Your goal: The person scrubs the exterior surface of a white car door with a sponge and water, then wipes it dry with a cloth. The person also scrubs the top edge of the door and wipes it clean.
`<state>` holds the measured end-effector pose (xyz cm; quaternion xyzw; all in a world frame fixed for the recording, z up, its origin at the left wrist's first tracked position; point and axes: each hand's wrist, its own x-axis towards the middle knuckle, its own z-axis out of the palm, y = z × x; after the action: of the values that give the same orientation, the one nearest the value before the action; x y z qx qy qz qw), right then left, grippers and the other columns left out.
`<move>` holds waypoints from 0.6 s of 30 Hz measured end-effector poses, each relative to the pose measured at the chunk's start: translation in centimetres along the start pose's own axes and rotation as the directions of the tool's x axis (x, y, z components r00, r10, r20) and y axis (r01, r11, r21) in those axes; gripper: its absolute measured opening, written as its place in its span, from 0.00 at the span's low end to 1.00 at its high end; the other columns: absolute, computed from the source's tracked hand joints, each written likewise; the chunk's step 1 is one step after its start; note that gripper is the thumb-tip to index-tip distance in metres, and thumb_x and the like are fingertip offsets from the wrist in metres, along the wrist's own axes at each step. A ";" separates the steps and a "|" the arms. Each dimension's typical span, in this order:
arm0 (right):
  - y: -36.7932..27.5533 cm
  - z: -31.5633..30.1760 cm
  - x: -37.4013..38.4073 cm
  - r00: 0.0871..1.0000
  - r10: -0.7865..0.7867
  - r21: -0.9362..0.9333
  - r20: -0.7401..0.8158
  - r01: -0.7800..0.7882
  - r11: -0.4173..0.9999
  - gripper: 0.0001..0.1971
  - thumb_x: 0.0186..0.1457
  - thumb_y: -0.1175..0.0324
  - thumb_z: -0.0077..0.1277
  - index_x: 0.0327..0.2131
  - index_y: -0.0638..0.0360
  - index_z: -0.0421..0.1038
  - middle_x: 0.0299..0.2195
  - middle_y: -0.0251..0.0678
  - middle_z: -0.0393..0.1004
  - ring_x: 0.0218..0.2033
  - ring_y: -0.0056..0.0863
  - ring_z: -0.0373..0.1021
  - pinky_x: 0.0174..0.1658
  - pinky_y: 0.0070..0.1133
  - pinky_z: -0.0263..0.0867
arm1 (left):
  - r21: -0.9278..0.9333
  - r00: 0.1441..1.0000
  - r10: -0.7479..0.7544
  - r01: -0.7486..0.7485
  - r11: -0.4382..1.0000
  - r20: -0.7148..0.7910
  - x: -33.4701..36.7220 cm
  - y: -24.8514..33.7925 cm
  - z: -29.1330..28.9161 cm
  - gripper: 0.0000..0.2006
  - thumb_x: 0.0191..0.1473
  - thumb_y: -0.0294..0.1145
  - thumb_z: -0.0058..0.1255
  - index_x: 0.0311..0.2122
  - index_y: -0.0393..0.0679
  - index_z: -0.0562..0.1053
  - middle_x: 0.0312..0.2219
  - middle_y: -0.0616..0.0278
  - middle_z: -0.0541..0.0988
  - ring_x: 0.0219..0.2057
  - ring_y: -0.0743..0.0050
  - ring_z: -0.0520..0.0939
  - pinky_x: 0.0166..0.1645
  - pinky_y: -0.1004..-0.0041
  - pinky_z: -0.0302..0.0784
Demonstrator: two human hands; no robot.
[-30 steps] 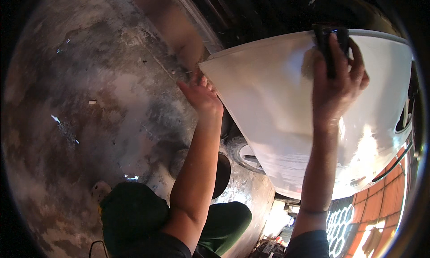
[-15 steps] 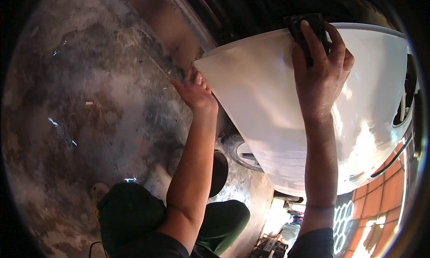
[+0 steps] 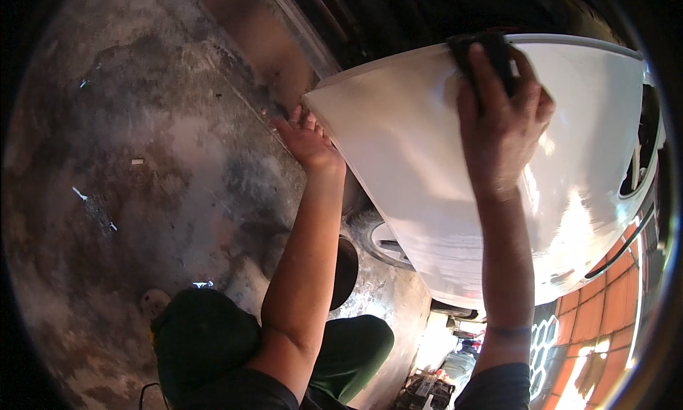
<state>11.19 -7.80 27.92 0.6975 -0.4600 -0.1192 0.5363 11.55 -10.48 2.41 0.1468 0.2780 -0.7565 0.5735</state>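
A glossy white car door panel (image 3: 420, 154) spans the centre and right, its narrow corner pointing left. My right hand (image 3: 501, 118) grips a dark block that looks like a sanding block (image 3: 484, 58), pressed to the panel close to its far edge. The thumb and fingers sit around the block, partly smeared by motion. At the panel's left edge, just below the corner, my left hand (image 3: 311, 141) lies with its palm turned up and its thumb spread. Its fingertips reach the edge and are partly hidden there.
Under the panel are a car wheel (image 3: 384, 239) and a dark round object (image 3: 345, 273). A brown sill (image 3: 263, 40) runs along the far side. Stained concrete floor (image 3: 163, 125) extends left, with small scraps on it. An oval opening (image 3: 635, 164) shows at the panel's right end.
My right hand and the block have shifted slightly toward me and to the left along the panel. My left hand stays at the edge, nearly unmoved.
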 end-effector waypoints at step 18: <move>-10.0 -4.0 -20.8 0.594 -0.264 0.586 0.760 -0.450 0.674 0.18 0.50 0.65 0.60 0.47 0.43 0.81 0.57 0.40 0.71 0.54 0.46 0.69 0.54 0.41 0.67 | 0.358 0.398 0.054 -0.870 0.338 0.916 -2.8 3.6 13.3 0.31 0.54 0.47 0.68 0.58 0.42 0.74 0.53 0.51 0.77 0.54 0.61 0.80 0.55 0.63 0.78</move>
<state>7.57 10.80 14.15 0.6910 -0.6952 -0.1918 -0.0492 17.03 -16.83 13.71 0.1340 -0.4608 -0.5264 0.7018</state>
